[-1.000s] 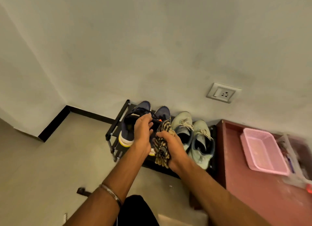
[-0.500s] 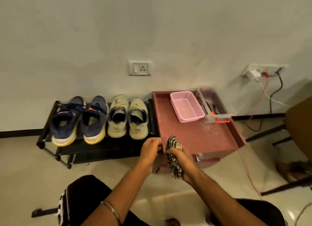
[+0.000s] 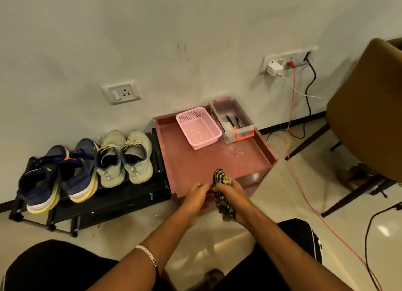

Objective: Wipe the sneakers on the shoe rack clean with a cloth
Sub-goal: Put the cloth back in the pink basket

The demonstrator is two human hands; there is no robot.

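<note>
Left hand [image 3: 196,196], fingers loosely curled and holding nothing, rests at the near edge of the red bench [image 3: 195,162], just beside the right hand [image 3: 233,198], which grips a bunched striped cloth [image 3: 221,189]. Leftmost, on the black shoe rack [image 3: 113,200]: navy sneakers [image 3: 58,173], then grey sneakers [image 3: 124,158], heels toward the viewer. On the bench: pink basket [image 3: 199,127], clear box [image 3: 233,118] holding pens.

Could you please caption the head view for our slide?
Right hand grips a striped cloth beside the shoe rack of sneakers.
</note>
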